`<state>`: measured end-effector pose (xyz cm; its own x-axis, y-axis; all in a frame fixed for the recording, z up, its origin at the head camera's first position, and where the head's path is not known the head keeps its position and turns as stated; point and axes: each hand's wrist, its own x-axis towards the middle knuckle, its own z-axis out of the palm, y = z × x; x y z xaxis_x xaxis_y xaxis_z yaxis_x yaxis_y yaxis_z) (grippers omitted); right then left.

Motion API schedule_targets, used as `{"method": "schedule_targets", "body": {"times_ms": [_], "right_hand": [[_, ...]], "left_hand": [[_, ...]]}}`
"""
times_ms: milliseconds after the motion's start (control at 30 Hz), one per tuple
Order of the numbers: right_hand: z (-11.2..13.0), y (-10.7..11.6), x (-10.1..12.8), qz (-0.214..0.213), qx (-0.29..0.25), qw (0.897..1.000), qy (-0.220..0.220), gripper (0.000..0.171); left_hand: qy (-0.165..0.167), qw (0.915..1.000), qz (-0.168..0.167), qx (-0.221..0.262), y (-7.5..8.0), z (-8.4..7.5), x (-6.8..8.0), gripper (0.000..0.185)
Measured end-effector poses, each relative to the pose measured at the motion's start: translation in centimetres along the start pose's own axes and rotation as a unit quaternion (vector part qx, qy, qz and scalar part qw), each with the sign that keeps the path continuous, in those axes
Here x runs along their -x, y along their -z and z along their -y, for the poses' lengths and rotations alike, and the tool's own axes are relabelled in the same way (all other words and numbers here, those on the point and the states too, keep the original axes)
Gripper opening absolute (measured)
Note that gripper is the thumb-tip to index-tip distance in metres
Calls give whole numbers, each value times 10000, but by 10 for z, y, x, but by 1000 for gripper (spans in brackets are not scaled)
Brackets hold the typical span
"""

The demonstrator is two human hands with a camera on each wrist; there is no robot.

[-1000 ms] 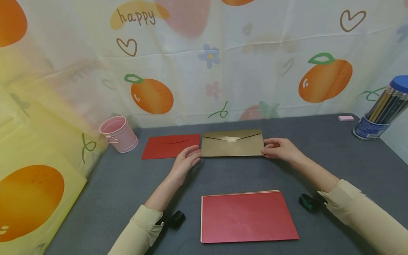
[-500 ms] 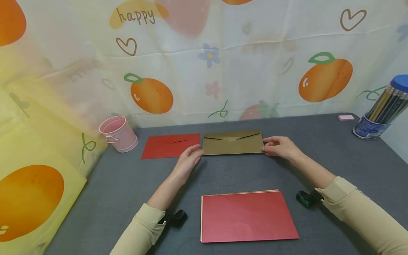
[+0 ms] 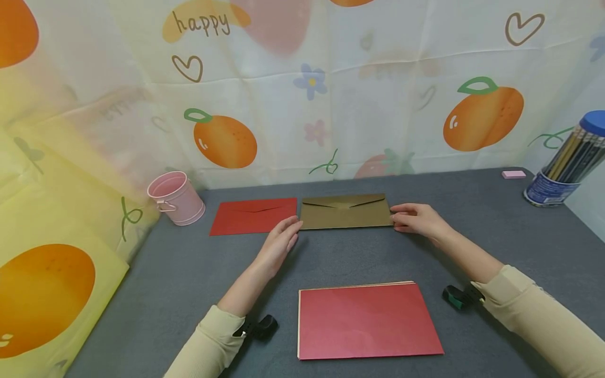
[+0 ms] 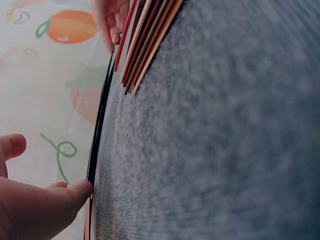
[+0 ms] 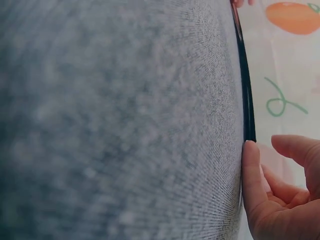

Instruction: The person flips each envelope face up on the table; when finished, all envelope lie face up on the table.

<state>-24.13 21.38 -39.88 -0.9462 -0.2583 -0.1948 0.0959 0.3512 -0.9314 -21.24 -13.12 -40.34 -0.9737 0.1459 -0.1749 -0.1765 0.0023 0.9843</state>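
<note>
A gold envelope [image 3: 345, 212], flap side up, lies on the dark grey table beside a flat red envelope [image 3: 252, 216]. My left hand [image 3: 280, 244] has its fingers at the gold envelope's near left corner, overlapping the red one's right edge. At the gold envelope's right edge, my right hand [image 3: 416, 219] rests with its fingertips against the side. In the right wrist view, one fingertip [image 5: 250, 147] meets the end of the envelope's dark edge [image 5: 246, 100] while another digit stands apart. The left wrist view has the left fingertips [image 4: 82, 190] touching that edge, thumb lifted away.
A stack of envelopes, red on top [image 3: 368, 321], lies nearer me. At the back left stands a pink bucket [image 3: 176, 199]. A pencil tub [image 3: 562, 168] and a pink eraser [image 3: 513, 174] are at the back right. A fruit-print cloth [image 3: 378, 121] hangs behind the table.
The gold envelope has settled flatter, its front edge slightly farther back and its sheen gone. My left hand has shifted a little right; the right fingers have eased outward from its edge.
</note>
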Motion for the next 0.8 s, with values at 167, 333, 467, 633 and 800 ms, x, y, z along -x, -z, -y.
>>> {"method": "schedule_targets", "body": {"times_ms": [167,333,467,633,800], "right_hand": [[0,1,3,-23,69,10000,-41,52],[0,2,6,-30,64,10000,-47,51],[3,1,13,-55,24,10000,70,49],[12,-5,28,-198,144,9992,301,46],[16,-12,44,-232,503,9963,654,41]], "left_hand": [[8,10000,-4,89,0,-1,2,59],[1,9999,-66,96,1,-4,7,56],[-92,10000,29,15,1,-6,16,51],[-297,9991,236,-171,-2,-10,30,39],[-633,9962,425,-431,-7,-13,45,27]]}}
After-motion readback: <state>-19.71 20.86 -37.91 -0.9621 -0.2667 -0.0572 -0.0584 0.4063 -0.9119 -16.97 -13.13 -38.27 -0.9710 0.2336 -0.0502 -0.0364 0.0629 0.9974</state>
